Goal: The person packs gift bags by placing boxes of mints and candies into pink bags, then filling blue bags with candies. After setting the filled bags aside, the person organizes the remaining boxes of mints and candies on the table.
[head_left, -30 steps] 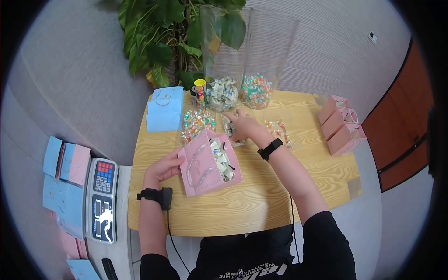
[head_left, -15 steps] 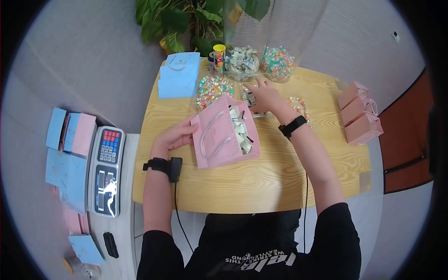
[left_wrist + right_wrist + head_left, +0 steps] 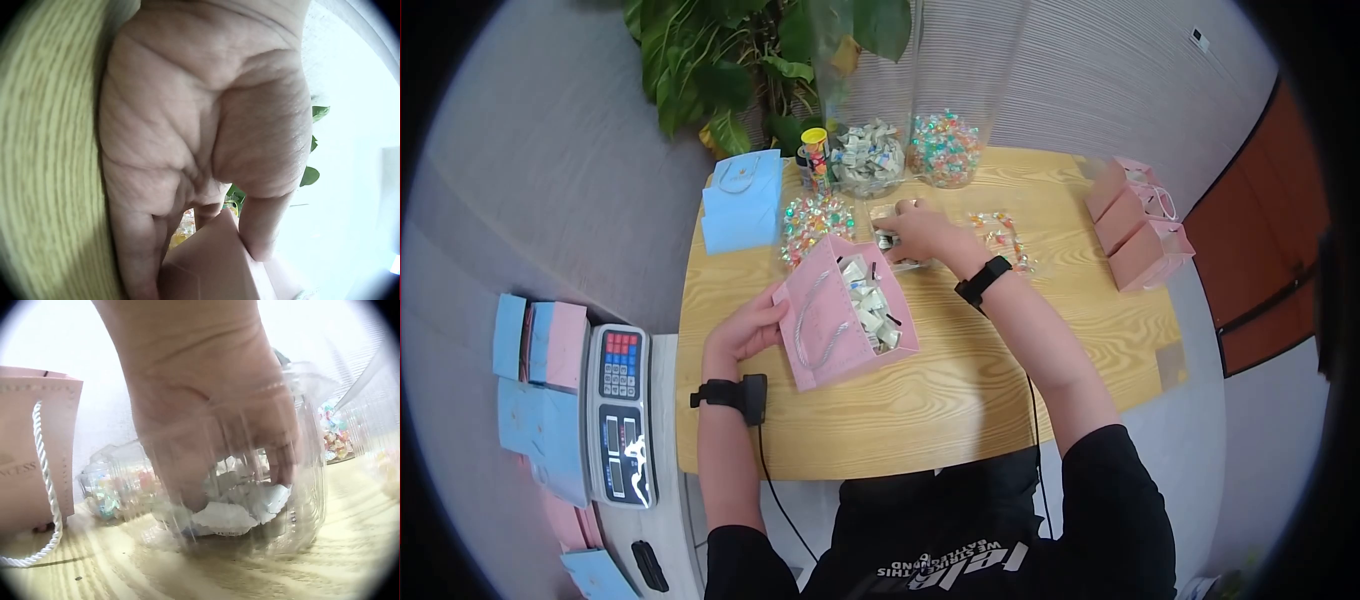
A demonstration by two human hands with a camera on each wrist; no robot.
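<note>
The hands are apart from each other over the worktop. The left hand pinches the left edge of the pink bag between thumb and fingers, at the worktop's left-centre. The right arm reaches farther out, its right hand pointing down into the clear box just beyond the bag, thumb and fingers around white wrapped pieces; whether they grip any, I cannot tell.

Plenty of bare table on the near side of the open pink bag, so easy pass there. Behind it's cramped though, with colourful sweets, tall clear containers and the right grip in the way
</note>
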